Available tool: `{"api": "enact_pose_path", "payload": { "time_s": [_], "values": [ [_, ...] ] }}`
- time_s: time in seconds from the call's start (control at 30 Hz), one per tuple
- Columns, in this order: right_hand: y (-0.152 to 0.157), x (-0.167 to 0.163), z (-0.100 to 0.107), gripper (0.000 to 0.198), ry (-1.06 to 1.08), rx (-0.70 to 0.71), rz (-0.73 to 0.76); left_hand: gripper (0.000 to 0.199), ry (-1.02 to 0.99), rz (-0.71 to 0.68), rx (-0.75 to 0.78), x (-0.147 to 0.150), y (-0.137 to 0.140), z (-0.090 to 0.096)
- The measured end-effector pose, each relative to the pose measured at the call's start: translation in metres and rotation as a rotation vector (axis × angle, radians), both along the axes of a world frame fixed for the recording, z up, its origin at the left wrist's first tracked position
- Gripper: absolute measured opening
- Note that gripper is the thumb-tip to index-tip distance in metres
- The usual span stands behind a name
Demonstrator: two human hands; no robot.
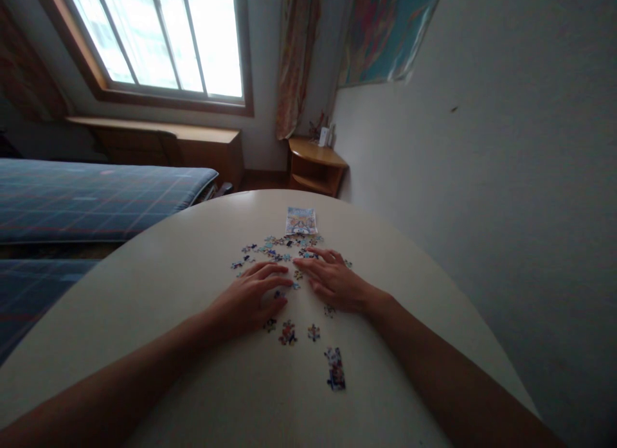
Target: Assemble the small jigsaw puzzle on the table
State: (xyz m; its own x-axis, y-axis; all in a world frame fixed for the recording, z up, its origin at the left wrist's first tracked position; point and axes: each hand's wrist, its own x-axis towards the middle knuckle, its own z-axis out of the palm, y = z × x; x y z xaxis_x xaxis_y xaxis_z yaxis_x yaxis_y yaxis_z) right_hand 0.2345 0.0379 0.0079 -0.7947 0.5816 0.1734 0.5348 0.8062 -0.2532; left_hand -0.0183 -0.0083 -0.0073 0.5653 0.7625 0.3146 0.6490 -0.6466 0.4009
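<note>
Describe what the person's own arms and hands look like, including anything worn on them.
The left hand and right hand are ungloved, with slender fingers. Both forearms are bare, with no sleeve in view. No watch or bracelet shows at either wrist, and no ring is discernible. The dim light hides finer detail, such as small markings or the nails.
</note>
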Motion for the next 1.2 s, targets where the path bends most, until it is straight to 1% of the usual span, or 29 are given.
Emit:
{"api": "enact_pose_path", "payload": {
  "time_s": [0.13, 0.23, 0.43, 0.6, 0.8, 0.93, 1.1, 1.2],
  "values": [
    [0.002, 0.002, 0.000, 0.048, 0.016, 0.039, 0.012, 0.030, -0.007, -0.001, 0.000, -0.001, 0.001, -0.001],
    [0.005, 0.005, -0.002, 0.037, 0.056, 0.090, -0.016, 0.030, -0.014, -0.007, 0.008, -0.001, 0.001, -0.002],
    [0.009, 0.009, -0.007, 0.032, 0.150, 0.156, -0.073, 0.030, -0.012, -0.006, 0.009, -0.002, 0.002, -0.003],
    [0.013, 0.013, -0.009, 0.024, 0.219, 0.148, -0.089, 0.030, -0.012, -0.009, 0.000, -0.001, 0.002, -0.002],
    [0.015, 0.014, -0.009, 0.030, 0.284, 0.136, -0.126, 0.030, -0.006, -0.012, -0.006, -0.002, 0.001, 0.000],
    [0.013, 0.013, -0.006, 0.029, 0.279, 0.118, -0.161, 0.030, -0.004, -0.014, -0.003, -0.002, 0.001, 0.000],
    [0.011, 0.013, -0.004, 0.039, 0.250, 0.100, -0.122, 0.030, -0.009, -0.011, 0.002, -0.002, 0.001, 0.000],
    [0.011, 0.013, -0.005, 0.033, 0.228, 0.112, -0.117, 0.031, -0.007, -0.015, -0.006, -0.002, 0.001, -0.001]
  ]
}}
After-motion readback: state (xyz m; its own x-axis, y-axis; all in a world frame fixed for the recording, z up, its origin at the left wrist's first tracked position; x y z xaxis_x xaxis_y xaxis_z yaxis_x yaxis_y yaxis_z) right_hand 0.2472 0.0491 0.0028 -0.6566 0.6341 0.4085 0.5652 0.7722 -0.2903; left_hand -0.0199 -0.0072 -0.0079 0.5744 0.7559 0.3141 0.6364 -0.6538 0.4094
